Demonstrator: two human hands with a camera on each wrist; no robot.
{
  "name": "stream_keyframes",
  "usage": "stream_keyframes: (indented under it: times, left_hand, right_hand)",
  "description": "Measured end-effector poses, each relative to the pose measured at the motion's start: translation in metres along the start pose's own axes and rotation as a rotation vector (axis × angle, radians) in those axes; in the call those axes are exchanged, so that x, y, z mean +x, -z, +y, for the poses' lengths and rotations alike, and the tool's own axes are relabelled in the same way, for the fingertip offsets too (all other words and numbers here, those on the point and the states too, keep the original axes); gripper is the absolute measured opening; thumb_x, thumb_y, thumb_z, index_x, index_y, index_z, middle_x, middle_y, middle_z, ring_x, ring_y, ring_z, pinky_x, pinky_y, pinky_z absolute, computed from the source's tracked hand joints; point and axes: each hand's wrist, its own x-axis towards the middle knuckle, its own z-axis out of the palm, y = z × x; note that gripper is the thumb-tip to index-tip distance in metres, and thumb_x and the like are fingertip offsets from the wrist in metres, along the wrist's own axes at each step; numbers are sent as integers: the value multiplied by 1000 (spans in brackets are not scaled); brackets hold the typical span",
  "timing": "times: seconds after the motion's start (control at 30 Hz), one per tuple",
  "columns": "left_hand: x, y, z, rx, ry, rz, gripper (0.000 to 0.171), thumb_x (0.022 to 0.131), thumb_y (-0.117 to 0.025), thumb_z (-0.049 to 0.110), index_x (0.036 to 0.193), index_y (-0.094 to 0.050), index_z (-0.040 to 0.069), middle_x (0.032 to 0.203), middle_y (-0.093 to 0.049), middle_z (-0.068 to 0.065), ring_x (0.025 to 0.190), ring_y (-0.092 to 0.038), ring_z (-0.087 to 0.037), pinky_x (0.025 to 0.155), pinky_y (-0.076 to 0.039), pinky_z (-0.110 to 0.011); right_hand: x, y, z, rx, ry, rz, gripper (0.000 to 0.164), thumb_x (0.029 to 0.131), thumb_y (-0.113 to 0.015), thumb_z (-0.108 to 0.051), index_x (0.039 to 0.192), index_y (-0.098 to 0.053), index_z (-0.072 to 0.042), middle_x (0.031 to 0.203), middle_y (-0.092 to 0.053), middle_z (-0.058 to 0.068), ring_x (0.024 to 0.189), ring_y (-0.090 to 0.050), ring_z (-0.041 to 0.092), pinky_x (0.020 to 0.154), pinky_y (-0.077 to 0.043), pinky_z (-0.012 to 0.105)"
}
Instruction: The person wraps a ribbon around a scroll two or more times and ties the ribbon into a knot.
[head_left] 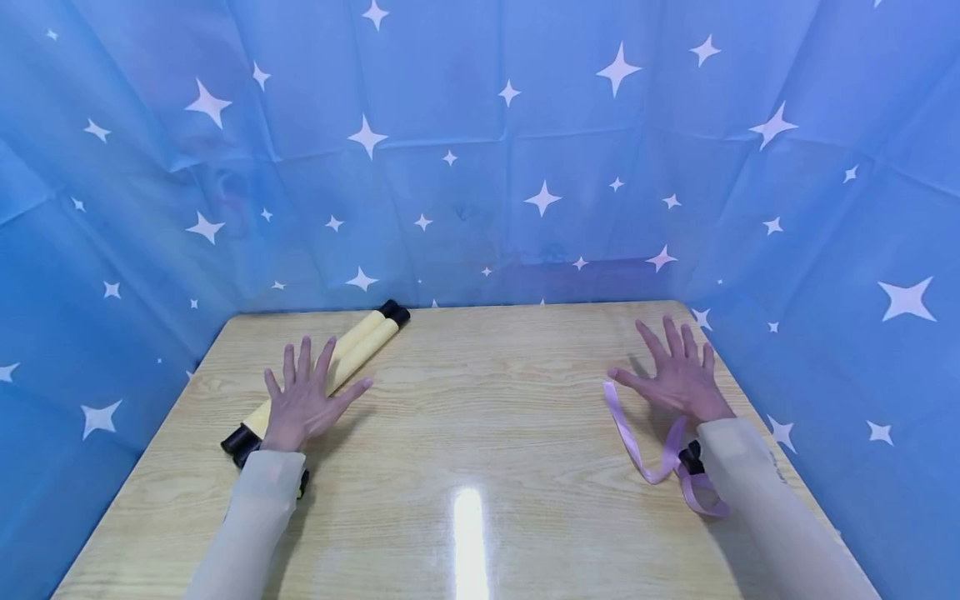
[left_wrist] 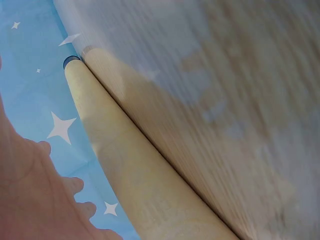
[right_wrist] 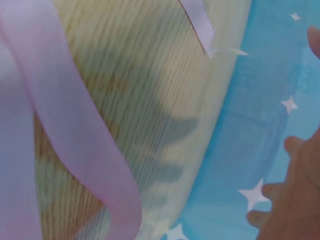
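Fingers spread apart and empty, the left hand [head_left: 303, 408] hangs over two rolls [head_left: 366, 347], the right hand [head_left: 678, 381] by a ribbon [head_left: 654, 477], set at opposite sides of the table [head_left: 487, 392], likely leaving working room between.

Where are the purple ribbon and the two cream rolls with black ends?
Purple ribbon [right_wrist: 77, 120]: right wrist view, on its wide strip.
Cream rolls [head_left: 367, 348]: head view, on the right-hand roll's pale stretch.
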Motion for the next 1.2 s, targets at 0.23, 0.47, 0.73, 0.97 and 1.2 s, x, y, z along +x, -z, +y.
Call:
stream_keyframes:
  times: [0.23,0.47,0.73,0.97,1.2]
  left_hand:
    - [-1,0,0,-3,-7,-20,108,87,-46,86,166,0,28,171,19,-16,155,21,-46,114,13,-80]
    - [-1,0,0,-49,-34,-2,106,89,-49,82,166,-1,28,171,13,-21,156,17,-48,120,3,-75]
    - [-1,-1,12,-90,-53,13,108,87,-54,82,166,-12,22,171,-4,-25,157,1,-50,123,-9,-70]
    - [-6,-3,31,-152,-76,19,109,86,-52,84,166,-13,20,170,-13,-23,154,-18,-49,113,-33,-71]
    - [-11,-7,52,-223,-83,27,107,86,-55,83,166,-13,25,170,-16,-20,152,-26,-48,109,-38,-72]
  right_hand:
    - [-5,-1,0,10,12,1,103,90,-57,-75,166,-13,-22,170,3,27,151,-2,63,112,-6,83]
    - [-4,0,-5,30,27,-36,101,92,-57,-73,164,-19,-14,167,-11,30,149,-16,59,103,-32,81]
    - [-7,-7,-16,71,31,-103,95,92,-65,-63,155,-36,2,154,-33,36,139,-35,57,106,-39,73]
    - [-13,-13,-25,88,1,-158,86,92,-69,-55,148,-43,6,130,-60,31,116,-61,45,93,-52,60]
    - [-22,-16,-36,88,-84,-197,68,92,-70,-52,127,-58,5,111,-70,19,92,-68,28,79,-55,48]
